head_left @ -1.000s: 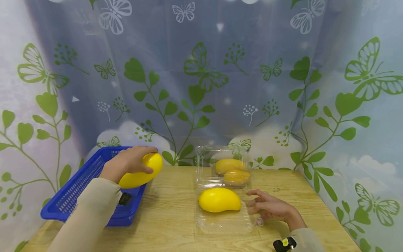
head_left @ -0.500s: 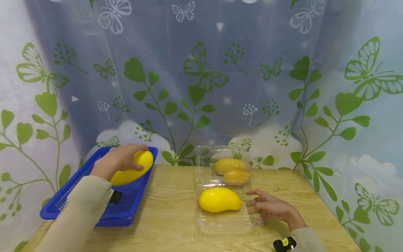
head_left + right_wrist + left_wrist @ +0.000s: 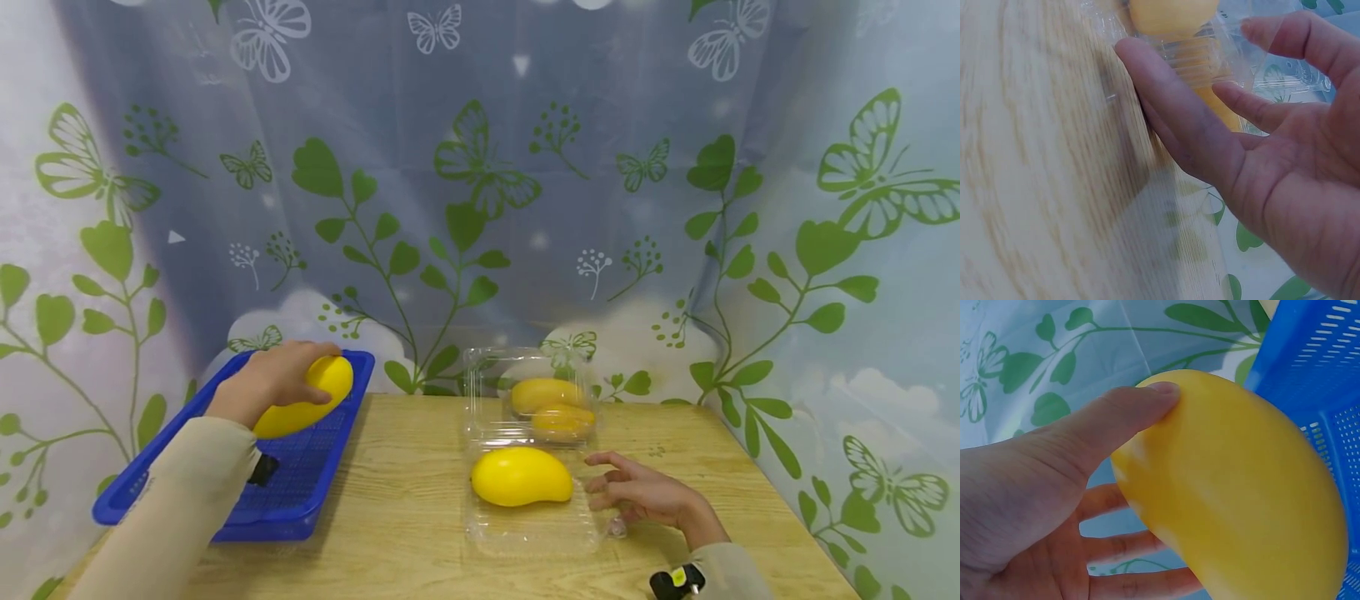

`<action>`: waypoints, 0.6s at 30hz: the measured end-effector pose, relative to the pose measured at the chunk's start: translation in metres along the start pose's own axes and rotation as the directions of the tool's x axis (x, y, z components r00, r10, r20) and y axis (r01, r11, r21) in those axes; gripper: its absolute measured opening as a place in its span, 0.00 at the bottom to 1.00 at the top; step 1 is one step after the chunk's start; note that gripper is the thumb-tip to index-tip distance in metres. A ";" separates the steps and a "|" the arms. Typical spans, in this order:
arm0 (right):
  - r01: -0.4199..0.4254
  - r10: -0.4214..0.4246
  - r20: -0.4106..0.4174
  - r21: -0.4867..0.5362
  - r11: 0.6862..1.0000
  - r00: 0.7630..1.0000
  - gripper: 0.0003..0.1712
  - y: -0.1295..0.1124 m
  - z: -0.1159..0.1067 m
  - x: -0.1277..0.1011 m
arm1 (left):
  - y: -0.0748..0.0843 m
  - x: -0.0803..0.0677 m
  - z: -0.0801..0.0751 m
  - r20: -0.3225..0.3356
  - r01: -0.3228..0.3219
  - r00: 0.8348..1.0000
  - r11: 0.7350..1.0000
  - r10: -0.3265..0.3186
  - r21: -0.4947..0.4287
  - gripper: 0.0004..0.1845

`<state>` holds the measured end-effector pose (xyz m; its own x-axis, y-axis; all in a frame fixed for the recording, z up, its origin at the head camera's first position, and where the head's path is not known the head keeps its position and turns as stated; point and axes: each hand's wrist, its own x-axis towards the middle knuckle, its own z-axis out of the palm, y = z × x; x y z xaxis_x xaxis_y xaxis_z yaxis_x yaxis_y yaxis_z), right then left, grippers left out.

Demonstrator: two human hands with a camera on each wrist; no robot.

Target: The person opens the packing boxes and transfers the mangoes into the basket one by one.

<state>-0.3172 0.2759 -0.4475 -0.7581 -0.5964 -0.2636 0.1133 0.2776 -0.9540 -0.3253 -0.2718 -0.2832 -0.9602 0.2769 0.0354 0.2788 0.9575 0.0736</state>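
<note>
On the bench (image 3: 420, 500): one clear plastic box (image 3: 536, 537), lid (image 3: 487, 392) raised along its back edge; landmark for all entries below.

In the base of the box: one yellow mango (image 3: 521, 477), lying lengthwise from side to side, glossy, apart from both hands.

Behind the base of the box, seen through the raised lid: two duller yellow mangoes (image 3: 547, 393), one overlapping the other in view. Whether they touch the lid cannot be told.

Left of the box, well apart: one blue basket (image 3: 292, 529), plastic, walls and floor perforated.

Left of the box, over the basket: one held mango (image 3: 1235, 481), yellow, aslant, grasped by the left hand (image 3: 262, 387), thumb along one side, fingers on the other. Contact between this mango and the basket cannot be told.

Right of the box, just beside its edge: the right hand (image 3: 648, 493), released, fingers loosely bent and spaced apart. Contact with the box cannot be told.

Nearer the person than the box, to either side: two beige sleeves (image 3: 176, 492), a black device (image 3: 677, 581) with a yellow-green mark at the right cuff.

Behind the box: one curtain (image 3: 405, 108), blue-grey, printed with butterflies and leafy stems.
</note>
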 end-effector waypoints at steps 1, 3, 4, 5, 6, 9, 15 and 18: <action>-0.004 0.004 -0.006 0.001 1.000 1.000 0.42 0.000 0.000 0.000 | -0.001 0.001 0.000 -0.003 0.002 1.000 1.000 -0.002 -0.001 0.39; -0.007 0.007 -0.010 -0.001 1.000 1.000 0.42 0.000 0.000 0.000 | -0.004 0.001 0.001 -0.007 0.003 1.000 1.000 -0.003 0.006 0.39; -0.006 0.006 -0.010 -0.001 1.000 1.000 0.41 0.000 0.000 0.000 | -0.005 0.002 0.002 -0.008 0.004 1.000 1.000 -0.004 0.008 0.39; -0.005 0.005 -0.009 0.000 1.000 1.000 0.41 0.001 0.000 0.000 | -0.006 0.002 0.002 -0.009 0.005 1.000 1.000 -0.005 0.009 0.39; -0.004 0.004 -0.009 0.000 1.000 1.000 0.41 0.001 0.000 0.000 | -0.007 0.003 0.002 -0.009 0.007 1.000 1.000 -0.007 0.010 0.38; -0.003 0.003 -0.007 0.003 1.000 1.000 0.41 0.001 -0.001 0.000 | -0.011 0.003 0.002 -0.006 0.011 1.000 1.000 -0.011 0.004 0.38; -0.003 0.003 -0.009 0.008 1.000 1.000 0.41 0.002 -0.001 0.000 | -0.017 0.002 0.001 -0.002 0.024 1.000 1.000 -0.024 -0.013 0.38; -0.001 0.001 -0.009 0.006 1.000 1.000 0.41 0.002 -0.001 0.000 | -0.019 0.002 0.001 -0.003 0.028 1.000 0.999 -0.028 -0.018 0.38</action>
<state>-0.3175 0.2770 -0.4488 -0.7640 -0.5892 -0.2629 0.1179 0.2731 -0.9547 -0.3328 -0.2896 -0.2851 -0.9676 0.2498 0.0358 0.2521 0.9633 0.0920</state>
